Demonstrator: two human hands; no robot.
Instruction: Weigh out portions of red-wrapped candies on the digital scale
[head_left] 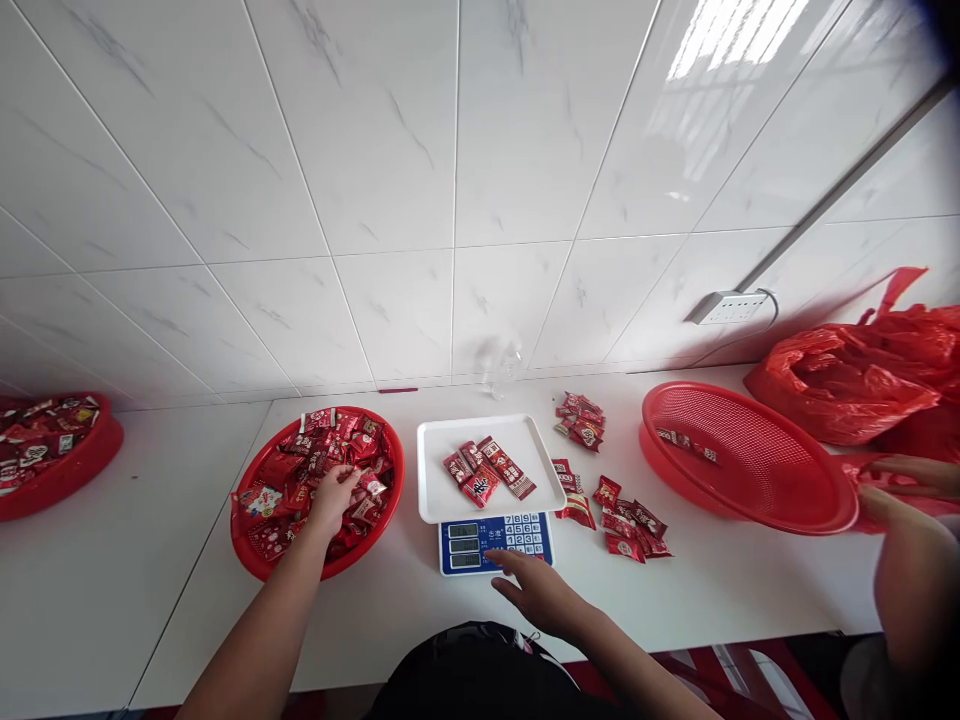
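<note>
While above white counter (750, 585) by tiled wall (390, 200), left fingers (345, 477) tight on sweets (370, 485), right fingers (506, 561) apart

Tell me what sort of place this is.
Probably a small station for weighing and packing sweets: a digital scale with wrapped sweets on its white tray, a red basket heaped with more, all on a plain white counter against a tiled wall.
</note>
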